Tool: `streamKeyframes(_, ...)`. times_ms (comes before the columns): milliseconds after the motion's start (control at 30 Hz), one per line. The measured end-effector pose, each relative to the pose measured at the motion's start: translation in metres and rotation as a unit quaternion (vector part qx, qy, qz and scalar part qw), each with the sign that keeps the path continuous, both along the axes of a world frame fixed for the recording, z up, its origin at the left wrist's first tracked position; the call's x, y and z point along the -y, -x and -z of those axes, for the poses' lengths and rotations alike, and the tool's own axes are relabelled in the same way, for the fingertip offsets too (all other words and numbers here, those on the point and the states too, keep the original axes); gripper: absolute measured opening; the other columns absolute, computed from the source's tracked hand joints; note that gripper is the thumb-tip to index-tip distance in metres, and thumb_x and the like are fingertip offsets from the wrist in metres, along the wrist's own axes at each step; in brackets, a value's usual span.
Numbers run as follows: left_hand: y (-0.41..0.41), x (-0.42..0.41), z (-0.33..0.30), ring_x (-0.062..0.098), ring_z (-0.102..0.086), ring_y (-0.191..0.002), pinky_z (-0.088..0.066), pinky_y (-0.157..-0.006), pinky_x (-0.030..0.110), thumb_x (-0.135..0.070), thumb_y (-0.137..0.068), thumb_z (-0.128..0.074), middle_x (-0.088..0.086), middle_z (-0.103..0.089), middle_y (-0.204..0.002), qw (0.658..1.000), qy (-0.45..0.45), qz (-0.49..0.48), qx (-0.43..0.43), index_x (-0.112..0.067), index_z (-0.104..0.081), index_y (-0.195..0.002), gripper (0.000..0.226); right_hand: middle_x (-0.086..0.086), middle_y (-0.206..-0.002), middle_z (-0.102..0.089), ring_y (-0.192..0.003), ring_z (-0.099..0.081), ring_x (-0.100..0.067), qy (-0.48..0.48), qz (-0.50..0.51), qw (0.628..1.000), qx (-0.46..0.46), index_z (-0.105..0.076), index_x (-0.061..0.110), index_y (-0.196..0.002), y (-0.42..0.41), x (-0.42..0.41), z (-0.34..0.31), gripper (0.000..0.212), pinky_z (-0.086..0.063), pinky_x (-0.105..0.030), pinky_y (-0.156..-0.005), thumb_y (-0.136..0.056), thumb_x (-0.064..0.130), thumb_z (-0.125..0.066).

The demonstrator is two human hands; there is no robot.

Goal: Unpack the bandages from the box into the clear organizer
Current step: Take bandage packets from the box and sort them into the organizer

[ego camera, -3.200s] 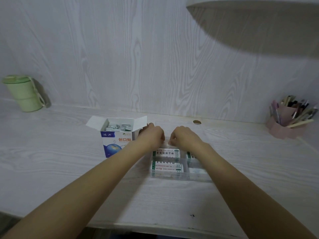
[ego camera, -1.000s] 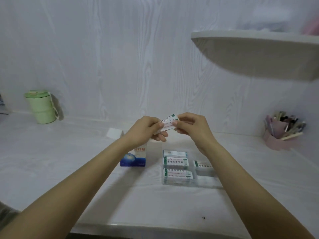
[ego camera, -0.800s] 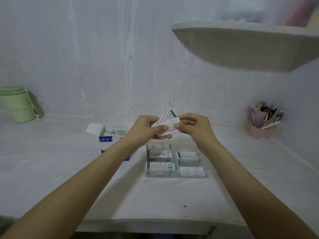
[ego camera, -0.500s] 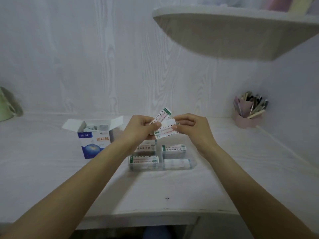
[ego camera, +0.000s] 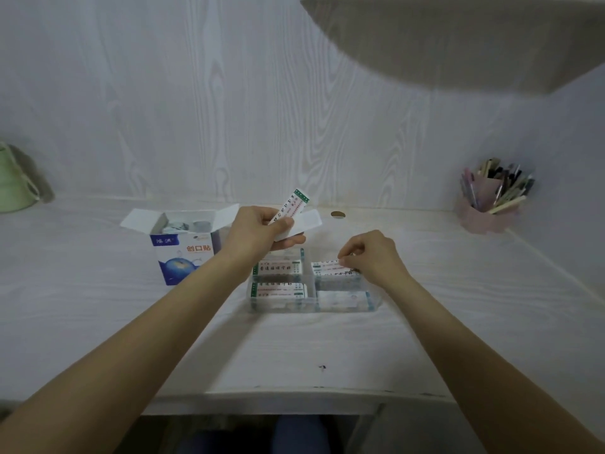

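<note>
Pale white wood-grain surface [ego camera: 98, 322] carries everything, w/ a curved shelf [ego camera: 458, 44] overhead at right. Blue-and-white cardboard bandage box [ego camera: 183, 253] stands left of centre, flaps open, wrapped bandages visible inside. Clear plastic organizer w/ compartments [ego camera: 312, 283] sits just right of box; stacks of white bandage strips w/ green ends fill its sections. Left hand [ego camera: 258, 232], above organizer's far-left part, grips a few white paper-wrapped bandage strips [ego camera: 293, 211] fanned upward. Right hand [ego camera: 370, 255], fingers curled, pinches one strip [ego camera: 327, 266] at the far-right compartment. Pink pen holder [ego camera: 487, 208] far right; green cup [ego camera: 13, 185] far left.
</note>
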State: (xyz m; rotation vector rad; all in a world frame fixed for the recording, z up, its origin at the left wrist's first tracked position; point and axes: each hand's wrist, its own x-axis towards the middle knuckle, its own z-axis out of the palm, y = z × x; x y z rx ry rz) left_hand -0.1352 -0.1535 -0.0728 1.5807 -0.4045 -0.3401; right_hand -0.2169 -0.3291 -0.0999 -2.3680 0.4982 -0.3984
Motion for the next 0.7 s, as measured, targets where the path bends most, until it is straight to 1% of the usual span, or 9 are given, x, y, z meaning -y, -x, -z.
streamKeyframes(133,0.002,0.002,0.002,0.020,-0.073,-0.074,-0.057,-0.060,0.018,-0.004,-0.093,-0.055,0.019,-0.059,-0.120,1.000,0.006,0.004,-0.006,0.007,-0.058,-0.115,0.024,0.008,-0.064,-0.055,-0.060,-0.047,0.000,0.055,-0.002,0.998,-0.026,-0.073,0.004,-0.082,-0.002,-0.004,0.002,0.006,-0.035,-0.004,-0.050,-0.080,0.001,-0.068)
streamKeyframes(267,0.006,0.002,0.000,0.019,-0.073,-0.073,-0.057,-0.062,0.018,-0.004,-0.094,-0.054,0.017,-0.058,-0.119,1.000,0.011,0.016,0.002,0.002,-0.060,-0.101,0.011,0.003,-0.077,-0.062,-0.080,-0.058,-0.014,0.103,0.010,0.992,-0.075,-0.073,0.008,-0.081,-0.002,-0.005,0.003,0.011,-0.046,-0.025,-0.066,-0.082,0.002,-0.064)
streamKeyframes(367,0.008,0.001,0.000,0.021,-0.073,-0.074,-0.059,-0.068,0.022,-0.003,-0.093,-0.055,0.016,-0.057,-0.122,1.000,0.011,0.020,0.003,-0.004,-0.062,-0.090,0.007,0.000,-0.096,-0.065,-0.095,-0.056,-0.014,0.141,0.022,0.988,-0.062,-0.073,0.012,-0.090,-0.001,-0.007,0.002,0.012,-0.045,-0.027,-0.072,-0.085,0.007,-0.064)
streamKeyframes(400,0.009,0.002,0.001,0.021,-0.073,-0.074,-0.059,-0.069,0.023,-0.003,-0.093,-0.056,0.016,-0.058,-0.122,1.000,0.010,0.019,0.004,-0.005,-0.062,-0.088,0.008,0.001,-0.098,-0.065,-0.092,-0.056,-0.012,0.126,0.022,0.991,-0.024,-0.073,0.013,-0.094,0.000,-0.008,-0.001,0.012,-0.043,-0.024,-0.073,-0.087,0.011,-0.064)
streamKeyframes(433,0.009,0.001,0.002,0.021,-0.073,-0.074,-0.059,-0.070,0.023,-0.003,-0.092,-0.057,0.016,-0.058,-0.122,1.000,0.011,0.020,0.004,-0.006,-0.062,-0.089,0.007,0.003,-0.096,-0.066,-0.086,-0.056,-0.009,0.078,0.018,0.997,0.022,-0.072,0.013,-0.096,0.001,-0.010,-0.004,0.012,-0.041,-0.022,-0.073,-0.089,0.015,-0.063)
streamKeyframes(500,0.010,0.001,0.003,0.022,-0.073,-0.074,-0.059,-0.069,0.023,-0.002,-0.091,-0.058,0.017,-0.059,-0.121,1.000,0.016,0.023,-0.002,-0.003,-0.062,-0.095,0.006,0.003,-0.089,-0.068,-0.074,-0.060,-0.008,-0.100,-0.011,0.990,0.097,-0.071,0.013,-0.098,0.005,-0.015,-0.015,0.016,-0.042,-0.021,-0.067,-0.090,0.024,-0.062)
streamKeyframes(567,0.011,0.001,0.004,0.023,-0.073,-0.077,-0.058,-0.069,0.022,-0.001,-0.090,-0.060,0.017,-0.061,-0.119,0.999,0.021,0.036,-0.014,0.001,-0.062,-0.103,0.014,-0.001,-0.084,-0.070,-0.065,-0.063,-0.009,-0.237,-0.052,0.964,0.109,-0.070,0.011,-0.101,0.008,-0.020,-0.022,0.018,-0.045,-0.020,-0.057,-0.088,0.023,-0.065)
streamKeyframes(633,0.013,0.001,0.003,0.025,-0.072,-0.081,-0.059,-0.070,0.024,-0.004,-0.091,-0.059,0.017,-0.065,-0.114,0.997,0.027,0.066,-0.021,0.004,-0.062,-0.109,0.020,-0.003,-0.076,-0.070,-0.059,-0.063,-0.009,-0.278,-0.072,0.951,0.118,-0.071,0.007,-0.100,0.007,-0.024,-0.024,0.016,-0.046,-0.018,-0.053,-0.084,0.011,-0.070)
streamKeyframes(700,0.016,0.001,0.000,0.027,-0.072,-0.084,-0.059,-0.073,0.027,-0.010,-0.095,-0.054,0.017,-0.068,-0.105,0.994,0.038,0.096,-0.040,0.001,-0.063,-0.109,0.020,-0.005,-0.068,-0.068,-0.055,-0.062,-0.009,-0.291,-0.061,0.944,0.141,-0.071,0.006,-0.092,0.004,-0.026,-0.025,0.013,-0.047,-0.016,-0.053,-0.080,0.001,-0.071)
